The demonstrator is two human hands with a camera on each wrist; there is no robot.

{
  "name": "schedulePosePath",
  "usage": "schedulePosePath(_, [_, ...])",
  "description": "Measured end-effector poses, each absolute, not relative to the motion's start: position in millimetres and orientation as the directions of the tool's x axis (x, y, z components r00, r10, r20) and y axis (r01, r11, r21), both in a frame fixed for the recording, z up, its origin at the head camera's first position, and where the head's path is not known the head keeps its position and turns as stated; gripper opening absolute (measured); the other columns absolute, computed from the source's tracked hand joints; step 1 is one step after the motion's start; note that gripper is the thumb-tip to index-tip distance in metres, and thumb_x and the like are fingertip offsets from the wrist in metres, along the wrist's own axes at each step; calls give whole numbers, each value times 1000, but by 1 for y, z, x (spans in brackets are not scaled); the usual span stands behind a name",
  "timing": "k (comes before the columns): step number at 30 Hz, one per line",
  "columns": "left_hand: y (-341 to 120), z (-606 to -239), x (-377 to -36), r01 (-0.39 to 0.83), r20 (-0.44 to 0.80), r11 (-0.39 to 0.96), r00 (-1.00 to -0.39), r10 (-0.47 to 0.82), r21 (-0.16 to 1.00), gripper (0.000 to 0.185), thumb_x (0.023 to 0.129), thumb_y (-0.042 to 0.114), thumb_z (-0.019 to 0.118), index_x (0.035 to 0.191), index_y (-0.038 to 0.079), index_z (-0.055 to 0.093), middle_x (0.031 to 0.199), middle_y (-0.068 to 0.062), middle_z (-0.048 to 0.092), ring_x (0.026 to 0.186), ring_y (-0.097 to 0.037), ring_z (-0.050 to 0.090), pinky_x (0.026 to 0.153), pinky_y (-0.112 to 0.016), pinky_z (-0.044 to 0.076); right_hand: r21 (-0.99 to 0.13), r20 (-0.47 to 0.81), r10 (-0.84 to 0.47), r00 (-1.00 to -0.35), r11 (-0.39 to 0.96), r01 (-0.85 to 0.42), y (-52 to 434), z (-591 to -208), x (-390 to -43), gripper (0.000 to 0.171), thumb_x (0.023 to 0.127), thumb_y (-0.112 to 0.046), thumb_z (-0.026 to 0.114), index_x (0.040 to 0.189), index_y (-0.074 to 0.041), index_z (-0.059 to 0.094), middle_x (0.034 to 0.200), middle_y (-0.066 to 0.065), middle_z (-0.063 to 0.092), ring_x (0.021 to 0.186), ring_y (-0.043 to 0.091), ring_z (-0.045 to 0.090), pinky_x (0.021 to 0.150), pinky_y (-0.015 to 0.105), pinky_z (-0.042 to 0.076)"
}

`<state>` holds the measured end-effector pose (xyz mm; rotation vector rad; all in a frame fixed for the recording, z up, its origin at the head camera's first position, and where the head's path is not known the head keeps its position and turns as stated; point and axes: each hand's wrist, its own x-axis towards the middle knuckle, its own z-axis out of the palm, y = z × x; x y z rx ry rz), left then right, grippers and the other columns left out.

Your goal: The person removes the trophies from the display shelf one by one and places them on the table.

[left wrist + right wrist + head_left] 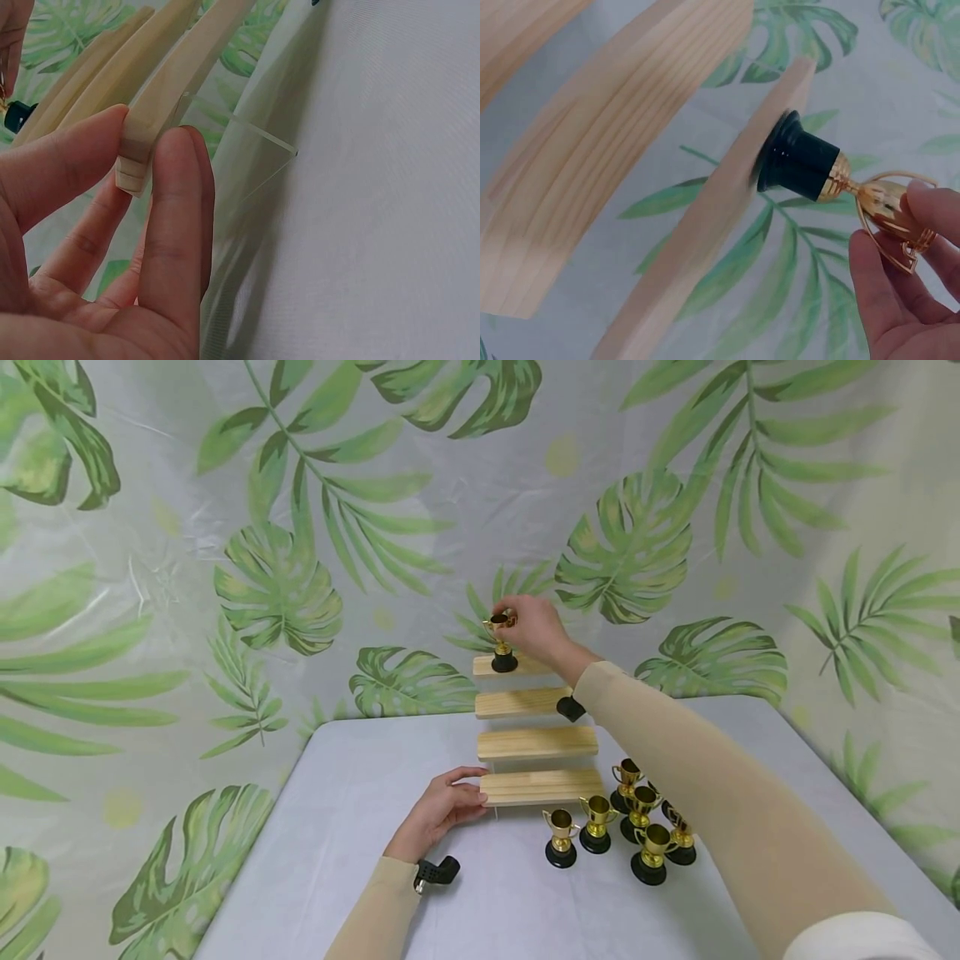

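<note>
A small gold trophy cup with a black base stands at the left end of the top step of a wooden tiered stand. My right hand pinches the cup's upper part between thumb and fingers. In the right wrist view the trophy's base meets the top board. My left hand holds the left end of the lowest board; the left wrist view has thumb and fingers pinching that board's end. A clear support shows beneath it.
Several more gold trophy cups with black bases stand on the white-covered table, in front and right of the stand. My right forearm hides part of some. A leaf-patterned curtain hangs behind the table.
</note>
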<state>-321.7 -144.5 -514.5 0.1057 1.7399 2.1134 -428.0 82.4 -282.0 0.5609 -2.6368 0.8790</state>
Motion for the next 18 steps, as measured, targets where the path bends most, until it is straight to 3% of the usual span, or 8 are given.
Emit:
schedulePosePath(10, [-144, -515, -321, -256, -194, -146, -919, 342, 956, 53, 84, -7, 74, 134, 1, 59, 102, -17, 69, 88, -24, 70, 76, -32, 61, -468, 409, -290, -865, 747, -472, 86, -271, -419, 35, 93, -23, 75, 126, -15, 67, 103, 5, 67, 89, 21, 62, 72, 38, 54])
schedulePosePath(18, [-145, -513, -320, -245, -184, -145, -922, 341, 959, 53, 84, -6, 74, 134, 1, 60, 99, -16, 69, 87, -23, 70, 76, -33, 61, -487, 408, -279, -869, 739, -466, 94, -264, -409, 32, 93, -25, 76, 122, -17, 68, 111, 7, 67, 98, 24, 61, 77, 40, 54])
